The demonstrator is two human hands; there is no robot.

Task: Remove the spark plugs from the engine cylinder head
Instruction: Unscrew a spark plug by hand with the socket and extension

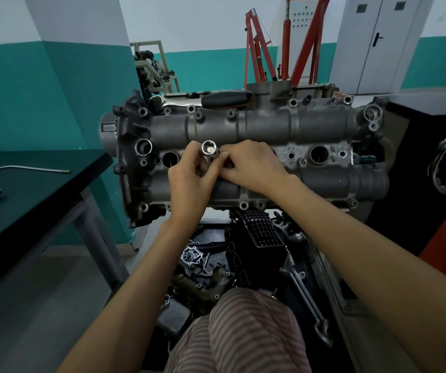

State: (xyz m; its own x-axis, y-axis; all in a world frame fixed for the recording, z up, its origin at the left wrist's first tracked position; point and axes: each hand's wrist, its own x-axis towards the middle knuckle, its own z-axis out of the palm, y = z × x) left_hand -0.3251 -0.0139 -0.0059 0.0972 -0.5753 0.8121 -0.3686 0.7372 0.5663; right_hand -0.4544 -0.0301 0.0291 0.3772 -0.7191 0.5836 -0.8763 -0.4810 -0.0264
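The left hand (pixel 189 181) is wrapped around a shiny socket (pixel 209 149) with its open end up, the right hand (pixel 254 164) pinches it from the side, and the engine head (pixel 324 125) sits right under both hands, two plug holes showing.

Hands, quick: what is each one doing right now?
Left hand: closed around the socket tube, holding it upright.
Right hand: fingers pinched at the same tube's side; what they grip is hidden.

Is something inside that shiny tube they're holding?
Yes. The socket's open end faces the camera, and a pale piece sits inside it. Whether that is a spark plug cannot be told.
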